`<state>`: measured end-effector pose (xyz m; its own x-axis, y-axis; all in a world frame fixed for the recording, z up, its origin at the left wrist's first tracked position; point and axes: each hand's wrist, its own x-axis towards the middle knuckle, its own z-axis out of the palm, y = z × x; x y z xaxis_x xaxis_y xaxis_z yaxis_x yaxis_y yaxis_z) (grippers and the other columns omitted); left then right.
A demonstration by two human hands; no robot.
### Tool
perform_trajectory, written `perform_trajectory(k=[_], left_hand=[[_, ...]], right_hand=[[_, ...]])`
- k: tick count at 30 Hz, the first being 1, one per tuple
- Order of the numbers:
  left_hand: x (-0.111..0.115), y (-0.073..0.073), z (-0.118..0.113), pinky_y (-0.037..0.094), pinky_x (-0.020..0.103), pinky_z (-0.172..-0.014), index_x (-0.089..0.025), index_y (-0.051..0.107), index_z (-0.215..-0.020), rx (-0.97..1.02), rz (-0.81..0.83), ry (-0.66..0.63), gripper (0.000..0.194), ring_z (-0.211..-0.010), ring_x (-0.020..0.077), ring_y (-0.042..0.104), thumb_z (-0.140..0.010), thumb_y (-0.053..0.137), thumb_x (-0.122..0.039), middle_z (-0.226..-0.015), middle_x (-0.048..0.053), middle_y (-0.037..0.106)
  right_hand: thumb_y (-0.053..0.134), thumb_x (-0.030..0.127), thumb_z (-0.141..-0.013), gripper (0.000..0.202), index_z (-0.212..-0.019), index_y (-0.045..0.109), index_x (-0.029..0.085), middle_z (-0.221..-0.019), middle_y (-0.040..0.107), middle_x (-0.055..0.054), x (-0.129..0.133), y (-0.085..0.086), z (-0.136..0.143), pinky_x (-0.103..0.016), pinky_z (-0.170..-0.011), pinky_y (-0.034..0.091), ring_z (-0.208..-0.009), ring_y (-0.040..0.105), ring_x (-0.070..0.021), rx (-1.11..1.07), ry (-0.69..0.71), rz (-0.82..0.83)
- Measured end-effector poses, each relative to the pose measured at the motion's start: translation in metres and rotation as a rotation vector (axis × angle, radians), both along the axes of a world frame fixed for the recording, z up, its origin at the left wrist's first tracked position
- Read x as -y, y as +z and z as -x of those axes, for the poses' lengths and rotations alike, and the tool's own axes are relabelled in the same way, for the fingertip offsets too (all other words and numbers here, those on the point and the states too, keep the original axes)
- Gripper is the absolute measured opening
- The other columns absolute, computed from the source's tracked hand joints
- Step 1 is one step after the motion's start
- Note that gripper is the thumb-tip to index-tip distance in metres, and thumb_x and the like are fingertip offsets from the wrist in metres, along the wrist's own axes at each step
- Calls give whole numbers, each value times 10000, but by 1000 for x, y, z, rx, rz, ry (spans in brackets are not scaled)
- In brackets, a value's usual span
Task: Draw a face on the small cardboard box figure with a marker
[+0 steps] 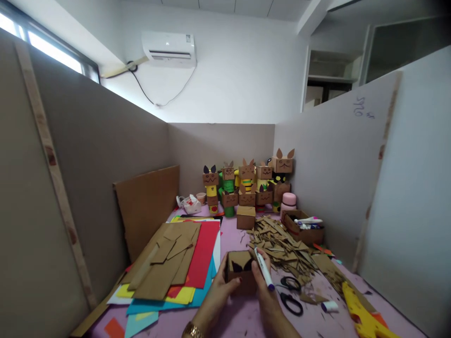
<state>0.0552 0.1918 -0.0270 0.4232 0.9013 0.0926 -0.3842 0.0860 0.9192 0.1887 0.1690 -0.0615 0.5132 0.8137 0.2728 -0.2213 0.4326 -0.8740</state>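
My left hand (218, 293) grips the left side of a small brown cardboard box (240, 274) with two dark ear shapes on its front. The box rests on the pink table (243, 319). My right hand (263, 286) touches the box's right side and holds a white marker with a purple cap (264, 268), tip up near the box's top edge. A gold watch sits on my left wrist.
Cardboard pieces on coloured paper sheets (176, 267) lie left. A heap of cardboard scraps (282, 244) lies right, with black scissors (291, 295), a glue stick (329, 306) and a yellow glue gun (359, 314). Cardboard animal figures (246, 185) stand at the back. Partition walls enclose the table.
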Motion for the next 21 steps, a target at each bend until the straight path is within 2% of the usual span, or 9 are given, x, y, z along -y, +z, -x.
perform_trajectory(k=[4, 7, 10, 14, 17, 19, 21], left_hand=[[-7, -5, -1, 390, 467, -1204, -234, 498, -1505, -18, -41, -14, 960, -1442, 356, 495, -663, 921, -413, -1542, 144, 565], [-10, -12, -2, 385, 441, -1207, -229, 494, -1509, -24, -82, -15, 914, -1454, 342, 484, -710, 898, -406, -1541, 148, 565], [-13, -21, -4, 412, 446, -1183, -210, 429, -1548, -11, -99, -5, 1056, -1438, 369, 499, -643, 933, -420, -1528, 177, 572], [-18, -33, -8, 413, 473, -1174, -219, 321, -1590, -25, -109, 48, 1248, -1440, 411, 483, -539, 977, -364, -1582, 206, 494], [-22, -36, -10, 429, 436, -1162, -219, 380, -1548, -39, -121, 88, 1153, -1447, 392, 476, -557, 959, -320, -1596, 203, 466], [-23, -34, -11, 469, 404, -1123, -211, 395, -1523, -34, -122, 118, 1066, -1429, 366, 501, -603, 922, -320, -1570, 202, 490], [-23, -31, -11, 511, 391, -1071, -176, 371, -1518, -29, -109, 168, 1068, -1402, 366, 527, -606, 903, -331, -1537, 228, 500]], right_hand=[[806, 601, -721, 838, -1376, 362, 324, -1476, 495, -99, 11, 4, -4, -487, -1158, 353, -1368, 486, -324, 54, 54, 13], [832, 521, -694, 878, -1385, 333, 312, -1469, 494, -97, 15, 6, -11, -447, -1150, 360, -1345, 507, -301, 94, 77, 10], [813, 414, -671, 856, -1371, 335, 299, -1446, 515, -87, 16, 5, -16, -414, -1153, 348, -1367, 484, -285, 146, 96, -4], [719, 311, -652, 816, -1367, 326, 282, -1311, 623, -80, 15, 5, -17, -414, -1056, 453, -1215, 616, -284, 224, 161, -17], [655, 269, -637, 848, -1393, 269, 265, -1298, 630, -93, 13, 7, -16, -419, -1052, 462, -1181, 642, -275, 282, 144, -7], [601, 278, -641, 820, -1392, 272, 261, -1385, 570, -107, 14, 9, -20, -420, -1111, 409, -1301, 567, -273, 324, 89, 10], [538, 301, -702, 728, -1386, 292, 261, -1460, 497, -114, 16, 14, -28, -426, -1146, 359, -1384, 484, -268, 377, -1, 43]])
